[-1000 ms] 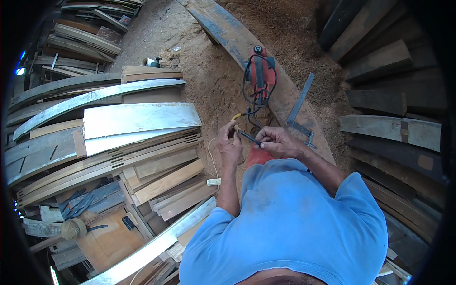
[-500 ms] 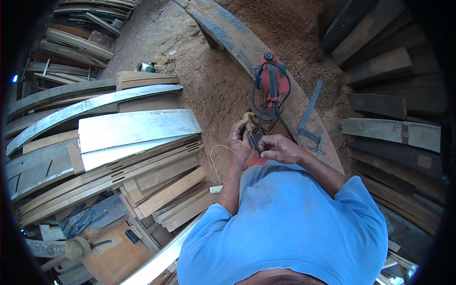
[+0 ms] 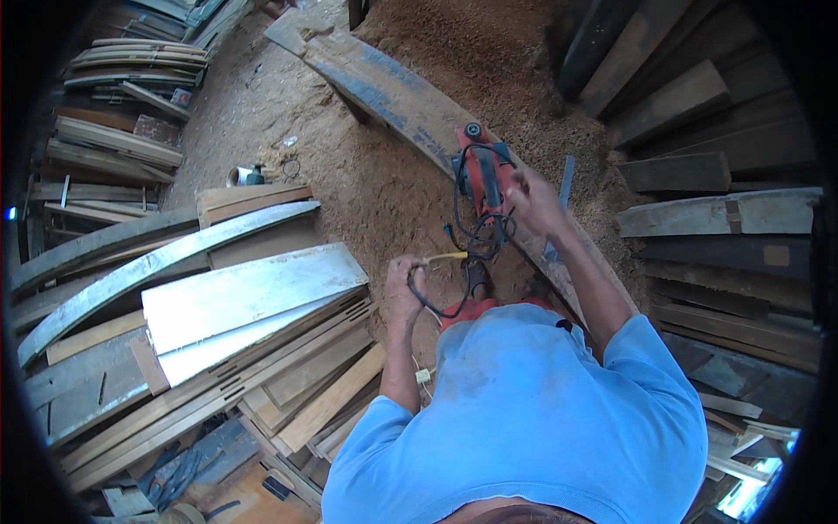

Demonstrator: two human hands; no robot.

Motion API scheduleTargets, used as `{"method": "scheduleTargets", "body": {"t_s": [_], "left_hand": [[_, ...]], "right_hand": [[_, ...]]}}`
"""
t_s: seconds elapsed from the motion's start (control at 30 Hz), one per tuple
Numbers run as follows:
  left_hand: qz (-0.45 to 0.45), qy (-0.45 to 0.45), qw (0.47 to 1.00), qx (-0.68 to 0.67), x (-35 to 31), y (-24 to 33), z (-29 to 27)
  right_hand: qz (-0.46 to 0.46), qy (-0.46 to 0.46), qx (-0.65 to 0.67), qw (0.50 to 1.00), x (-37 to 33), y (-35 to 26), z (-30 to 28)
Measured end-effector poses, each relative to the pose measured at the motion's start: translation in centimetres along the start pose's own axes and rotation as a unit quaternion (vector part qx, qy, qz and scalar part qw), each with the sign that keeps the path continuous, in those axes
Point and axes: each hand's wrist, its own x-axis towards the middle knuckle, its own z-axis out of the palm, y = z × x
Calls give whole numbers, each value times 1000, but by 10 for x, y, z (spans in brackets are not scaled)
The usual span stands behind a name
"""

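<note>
**Red tool on the plank, cord in hand**

A red power tool (image 3: 482,175) with a black looped cord (image 3: 471,236) lies on a long plank (image 3: 384,92) over sawdust. Stacked boards (image 3: 253,297) crowd the nine o'clock side. The left hand (image 3: 405,284) is clenched round the cord, tool at its one o'clock. The right hand (image 3: 534,199), fingers loosely spread, touches the tool at its ten o'clock.

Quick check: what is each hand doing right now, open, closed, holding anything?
Left hand: closed on the black power cord.
Right hand: at the red power tool; grip cannot be told.
</note>
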Motion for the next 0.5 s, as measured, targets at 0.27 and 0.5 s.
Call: {"method": "scheduleTargets", "body": {"t_s": [0.27, 0.5], "left_hand": [[-91, -203, 975, -12, -28, -42, -13], [-286, -214, 911, -206, -17, -66, -23]], "right_hand": [[35, -130, 0, 991, 84, 51, 4], [5, -295, 435, 851, -22, 13, -27]]}}
